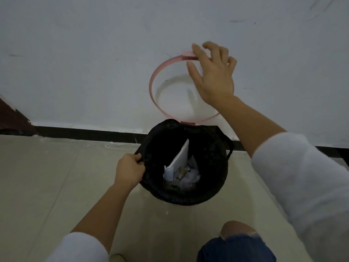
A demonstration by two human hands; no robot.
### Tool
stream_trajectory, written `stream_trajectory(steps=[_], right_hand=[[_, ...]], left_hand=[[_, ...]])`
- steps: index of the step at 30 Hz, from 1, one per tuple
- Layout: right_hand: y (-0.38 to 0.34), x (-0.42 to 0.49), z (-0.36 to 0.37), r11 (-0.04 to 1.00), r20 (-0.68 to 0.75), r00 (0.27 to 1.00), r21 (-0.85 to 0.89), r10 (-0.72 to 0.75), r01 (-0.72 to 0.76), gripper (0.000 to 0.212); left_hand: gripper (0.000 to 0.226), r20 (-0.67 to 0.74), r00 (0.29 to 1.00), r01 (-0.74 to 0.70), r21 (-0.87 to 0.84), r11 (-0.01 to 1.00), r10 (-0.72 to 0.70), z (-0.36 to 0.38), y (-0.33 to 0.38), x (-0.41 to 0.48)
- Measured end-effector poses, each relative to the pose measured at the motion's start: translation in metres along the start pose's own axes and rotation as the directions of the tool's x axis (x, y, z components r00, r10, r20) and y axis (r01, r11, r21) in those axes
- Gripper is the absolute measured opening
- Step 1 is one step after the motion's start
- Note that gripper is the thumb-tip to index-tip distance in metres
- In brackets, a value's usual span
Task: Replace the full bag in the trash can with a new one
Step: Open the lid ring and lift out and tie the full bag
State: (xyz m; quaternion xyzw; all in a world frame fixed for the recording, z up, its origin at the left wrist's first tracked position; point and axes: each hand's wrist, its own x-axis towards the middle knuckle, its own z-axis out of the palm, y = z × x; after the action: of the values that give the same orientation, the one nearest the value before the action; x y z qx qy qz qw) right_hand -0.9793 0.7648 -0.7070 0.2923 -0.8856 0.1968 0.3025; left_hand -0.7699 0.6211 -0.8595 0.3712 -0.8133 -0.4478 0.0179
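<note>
A trash can lined with a black bag (209, 188) stands on the floor against the wall. White paper and crumpled scraps (181, 171) lie inside it. My left hand (129, 170) is shut on the left rim of the black bag. A pink ring (154, 80), the can's bag-holding hoop, is tipped up against the wall above the can. My right hand (213, 76) rests on the top of that pink ring, fingers spread over its tab. The can's body is hidden under the bag.
A white wall (94, 53) rises behind the can, with a black baseboard (85, 133) along its foot. Beige floor tiles (47, 186) stretch to the left. My knee in torn blue jeans (238, 241) is at the bottom right.
</note>
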Motion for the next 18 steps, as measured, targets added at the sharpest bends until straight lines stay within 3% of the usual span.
stream_trajectory(steps=[2, 4, 9, 14, 16, 18], right_hand=[[0.006, 0.009, 0.006, 0.987, 0.102, 0.991, -0.146, 0.083, -0.067, 0.060], [0.010, 0.017, 0.009, 0.983, 0.157, 0.980, -0.155, 0.121, -0.097, 0.072], [0.012, 0.018, 0.001, 0.973, 0.376, 0.910, 0.079, 0.173, -0.217, 0.080], [0.030, -0.037, -0.008, 0.808, 0.275, 0.888, 0.378, 0.368, -0.452, 0.060], [0.048, -0.084, 0.000, 0.681, 0.307, 0.774, 0.367, 0.554, -0.633, 0.052], [0.067, -0.139, 0.009, 0.445, 0.389, 0.538, 0.307, 0.748, -0.841, 0.051]], left_hand=[[0.039, 0.005, 1.000, 0.003, 0.010, 1.000, -0.003, 0.001, -0.001, 0.002], [0.041, 0.002, 1.000, 0.005, 0.017, 1.000, -0.005, 0.001, -0.002, 0.002], [0.039, 0.004, 1.000, 0.004, 0.006, 1.000, -0.004, -0.001, -0.001, -0.001], [0.041, 0.004, 1.000, 0.016, -0.064, 0.998, -0.016, -0.005, 0.003, -0.010], [0.045, -0.036, 0.994, 0.092, -0.228, 0.969, -0.103, -0.004, 0.001, -0.010], [0.056, -0.026, 0.944, 0.288, -0.422, 0.860, -0.329, -0.003, -0.003, -0.009]])
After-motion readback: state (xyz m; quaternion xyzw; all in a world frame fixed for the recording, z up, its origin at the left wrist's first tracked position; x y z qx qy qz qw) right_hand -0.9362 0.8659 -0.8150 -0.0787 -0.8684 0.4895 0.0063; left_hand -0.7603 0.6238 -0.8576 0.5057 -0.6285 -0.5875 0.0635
